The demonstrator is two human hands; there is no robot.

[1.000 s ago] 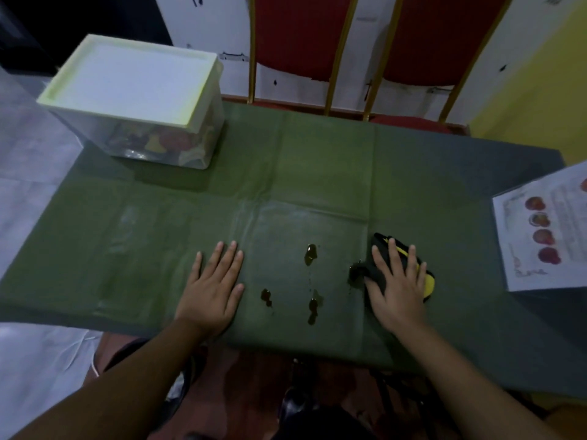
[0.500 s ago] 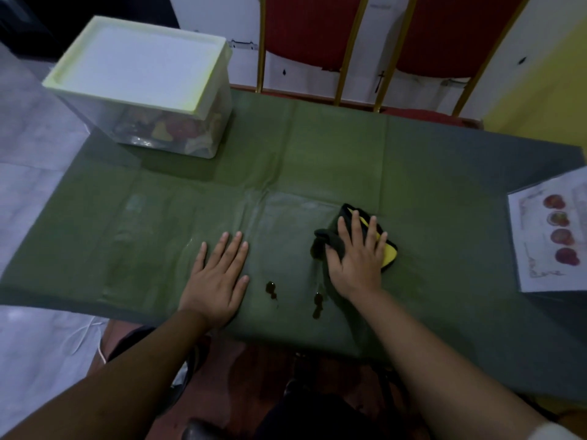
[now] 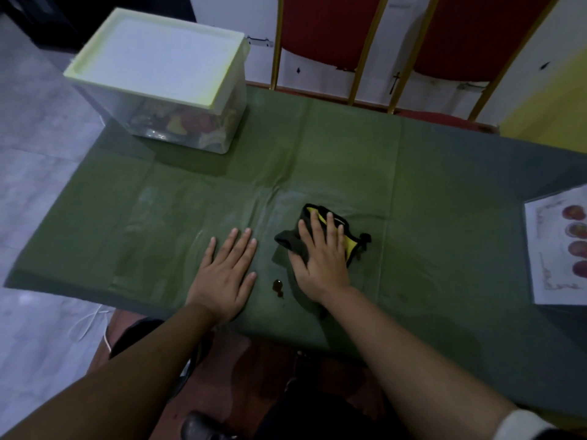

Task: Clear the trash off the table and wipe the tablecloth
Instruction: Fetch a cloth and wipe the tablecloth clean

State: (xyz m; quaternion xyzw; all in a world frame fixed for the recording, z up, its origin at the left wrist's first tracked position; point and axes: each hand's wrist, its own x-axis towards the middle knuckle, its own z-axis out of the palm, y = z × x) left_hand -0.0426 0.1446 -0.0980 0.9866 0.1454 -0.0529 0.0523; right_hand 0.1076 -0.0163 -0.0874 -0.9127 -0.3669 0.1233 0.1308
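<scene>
Green tablecloth [image 3: 333, 160] covers the table, creased along fold lines, with a faint wet sheen near the middle. Black-and-yellow rag [image 3: 351, 246] lies bunched on the cloth near the front centre, black side mostly up, yellow showing along its right edge. Right hand [image 3: 320, 258] presses flat on the rag, fingers straight and slightly spread, thumb on the rag's left fold. Left hand [image 3: 227, 274] rests flat on the cloth just left of it, fingers straight and close together, holding nothing. One small dark brown spill [image 3: 278, 286] sits on the cloth between the two hands, near the front edge, not touching the rag.

Clear bin [image 3: 178, 122] with pale lid [image 3: 158, 55] closed stands on the far left corner; inside, a jumble of red and yellow wrappers, details unclear. Printed sheet [image 3: 556, 249] with red round pictures lies at the right edge. Two red chairs [image 3: 330, 23] stand behind the table.
</scene>
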